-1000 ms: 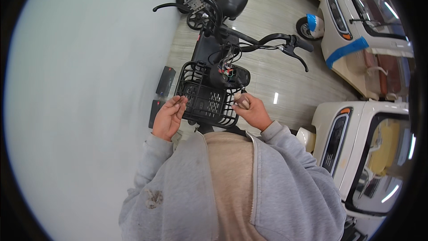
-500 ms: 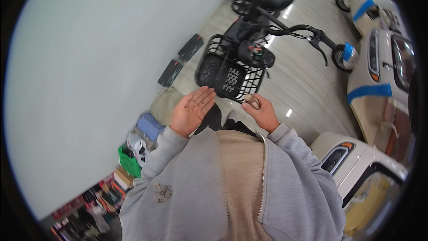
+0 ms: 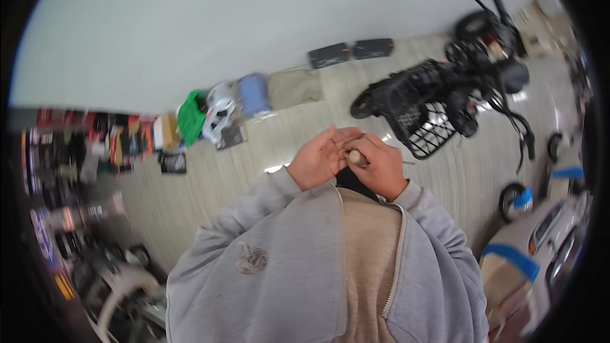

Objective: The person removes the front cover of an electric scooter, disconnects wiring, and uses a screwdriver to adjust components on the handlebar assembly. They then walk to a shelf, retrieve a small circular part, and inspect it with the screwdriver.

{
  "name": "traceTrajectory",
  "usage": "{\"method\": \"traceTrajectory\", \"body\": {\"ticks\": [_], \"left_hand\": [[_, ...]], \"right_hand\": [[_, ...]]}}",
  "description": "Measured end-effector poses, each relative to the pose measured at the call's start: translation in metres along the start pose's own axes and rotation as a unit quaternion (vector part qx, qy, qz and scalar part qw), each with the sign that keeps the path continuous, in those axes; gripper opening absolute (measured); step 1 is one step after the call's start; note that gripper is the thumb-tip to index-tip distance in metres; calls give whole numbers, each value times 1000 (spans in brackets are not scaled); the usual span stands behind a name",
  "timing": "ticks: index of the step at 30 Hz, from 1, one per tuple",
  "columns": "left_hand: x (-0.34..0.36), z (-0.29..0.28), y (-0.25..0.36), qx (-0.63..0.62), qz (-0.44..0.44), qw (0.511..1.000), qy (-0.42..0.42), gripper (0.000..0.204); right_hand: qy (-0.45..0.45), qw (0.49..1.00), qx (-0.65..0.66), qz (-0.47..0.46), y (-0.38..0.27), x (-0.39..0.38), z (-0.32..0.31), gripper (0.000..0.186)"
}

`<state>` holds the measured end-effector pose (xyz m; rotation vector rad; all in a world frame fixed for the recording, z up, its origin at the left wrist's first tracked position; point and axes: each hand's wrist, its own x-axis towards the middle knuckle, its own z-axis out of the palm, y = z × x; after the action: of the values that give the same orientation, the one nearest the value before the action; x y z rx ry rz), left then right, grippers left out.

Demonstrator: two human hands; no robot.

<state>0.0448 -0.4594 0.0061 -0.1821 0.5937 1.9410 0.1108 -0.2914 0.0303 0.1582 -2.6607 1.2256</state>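
My right hand [image 3: 379, 166] is closed round a screwdriver [image 3: 358, 158]. Its pale, rounded handle end points back toward me, and a thin dark shaft sticks out past the other side of the fist. Close against it, my left hand [image 3: 319, 159] is open with the palm partly turned up. Its fingers reach to the right hand's fingers and overlap them in this view; whether they press on the handle I cannot tell. Both hands are in front of my jacket, above the floor.
Ahead to the right stands a black electric bike [image 3: 438, 98] with a front basket [image 3: 432, 132]. Along the wall lie two black boxes [image 3: 329, 55], a beige cloth [image 3: 295, 87], a blue bundle [image 3: 254, 94] and a green bag [image 3: 191, 119]. Pale vehicles [image 3: 540, 248] with blue tape stand right.
My view has swung left, so the bike now sits farther right and shelves appear on the left. My hands, apart before, have come together; the right still grips the screwdriver.
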Motion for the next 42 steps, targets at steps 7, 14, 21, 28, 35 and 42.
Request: {"method": "traceTrajectory", "body": {"ticks": [7,14,21,28,35,42], "left_hand": [[-188,-60,-35,-28,156,977,141,54],[-399,-102,-108,-87,346,902,243,52],[-516,-163,-144,-200,467,830,229,46],[-642,-256,-133,-246,545,737,315,38],[-841,-324,-115,-269,621,576,458,35],[-977,-373,-104,-318,686,411,510,26]], "right_hand": [[-181,978,33,-95,-104,-35,119,17],[-316,915,125,-217,-243,-100,247,16],[-417,855,142,-273,-347,-118,336,24],[-271,913,254,-166,-366,-65,455,10],[-268,843,451,120,-490,14,631,23],[-453,616,629,136,-702,20,824,21]]}}
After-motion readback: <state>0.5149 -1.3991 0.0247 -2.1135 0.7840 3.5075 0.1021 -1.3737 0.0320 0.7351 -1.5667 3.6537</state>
